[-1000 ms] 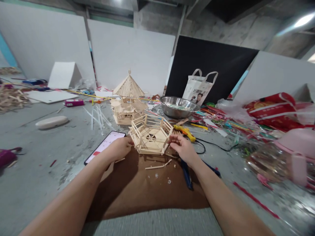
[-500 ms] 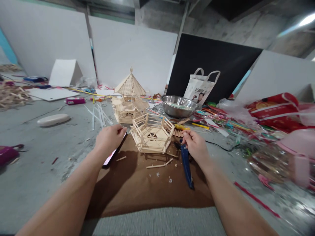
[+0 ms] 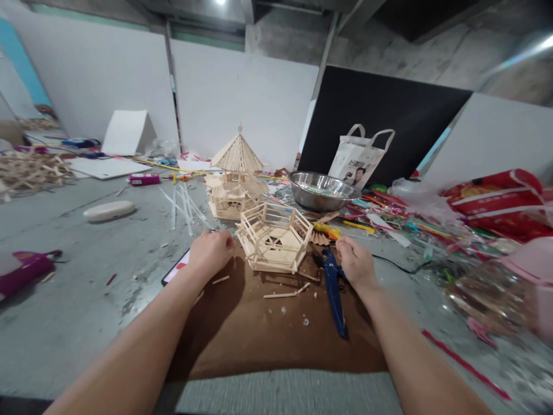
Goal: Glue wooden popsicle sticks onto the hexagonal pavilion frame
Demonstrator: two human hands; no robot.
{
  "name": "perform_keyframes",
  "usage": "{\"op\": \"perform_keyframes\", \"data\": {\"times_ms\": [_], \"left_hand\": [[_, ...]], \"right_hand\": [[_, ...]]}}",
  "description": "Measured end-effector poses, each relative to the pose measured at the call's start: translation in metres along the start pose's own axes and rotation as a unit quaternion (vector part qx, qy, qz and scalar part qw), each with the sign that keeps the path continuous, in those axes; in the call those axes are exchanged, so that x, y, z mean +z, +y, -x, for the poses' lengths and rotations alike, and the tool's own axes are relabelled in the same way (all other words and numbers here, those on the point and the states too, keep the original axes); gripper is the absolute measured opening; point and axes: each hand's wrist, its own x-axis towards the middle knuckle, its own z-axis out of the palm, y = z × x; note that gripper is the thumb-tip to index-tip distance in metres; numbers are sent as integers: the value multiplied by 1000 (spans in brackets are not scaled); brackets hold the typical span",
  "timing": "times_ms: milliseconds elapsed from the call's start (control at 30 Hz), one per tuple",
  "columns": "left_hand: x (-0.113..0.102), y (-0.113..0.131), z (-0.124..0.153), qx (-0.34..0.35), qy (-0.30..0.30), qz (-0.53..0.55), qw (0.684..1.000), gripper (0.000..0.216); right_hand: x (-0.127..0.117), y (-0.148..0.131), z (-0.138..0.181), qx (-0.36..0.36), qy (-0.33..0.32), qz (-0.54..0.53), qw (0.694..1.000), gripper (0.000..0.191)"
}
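Note:
A hexagonal frame of wooden sticks (image 3: 275, 237) sits at the far edge of a brown board (image 3: 268, 328). My left hand (image 3: 211, 252) is to its left, knuckles up and fingers curled, covering the far end of a phone (image 3: 176, 268); what the fingers hold is hidden. To the frame's right, my right hand (image 3: 355, 262) is curled with its fingers against the head of a blue-handled cutter (image 3: 334, 291) lying on the board. Neither hand touches the frame. Short stick offcuts (image 3: 283, 294) lie on the board in front of it.
Behind the frame are a finished stick pagoda (image 3: 235, 173), a yellow glue gun (image 3: 327, 230) with its black cord, a steel bowl (image 3: 322, 190) and a white bag (image 3: 360, 155). Coloured scraps and red packets (image 3: 496, 202) crowd the right. A stick pile (image 3: 30, 173) lies far left.
Both hands have let go of the hexagonal frame. My left hand moved left onto the phone; my right hand moved right to the blue-handled cutter's head.

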Motion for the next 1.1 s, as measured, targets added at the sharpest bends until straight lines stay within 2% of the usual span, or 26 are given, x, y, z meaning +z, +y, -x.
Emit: {"op": "perform_keyframes", "data": {"times_ms": [67, 167, 300, 433, 500, 600, 733, 933, 1100], "left_hand": [[4, 3, 1, 44, 2, -3, 999, 27], [4, 5, 2, 62, 5, 3, 998, 25], [-1, 6, 4, 67, 50, 2, 997, 26], [-6, 8, 6, 51, 108, 19, 993, 30], [-8, 10, 8, 34, 114, 27, 993, 33], [-11, 14, 11, 31, 59, 32, 997, 36], [-9, 16, 13, 79, -45, 33, 995, 35], [-7, 11, 11, 102, -87, 72, 988, 39], [-9, 11, 11, 100, -118, 90, 984, 38]], "right_hand": [[0, 1, -1, 3, -6, 19, 1000, 27], [-3, 3, -3, 18, 3, 49, 999, 29], [-8, 11, -9, 56, 31, 91, 994, 29], [-13, 27, -17, 109, 60, 83, 989, 28], [-15, 37, -21, 123, 73, 71, 987, 32], [-15, 52, -26, 130, 78, 47, 987, 34], [-14, 54, -32, 109, 44, 44, 992, 32], [-8, 28, -59, 56, -62, 102, 991, 20], [21, 23, -98, 18, -140, 148, 979, 22]]}}
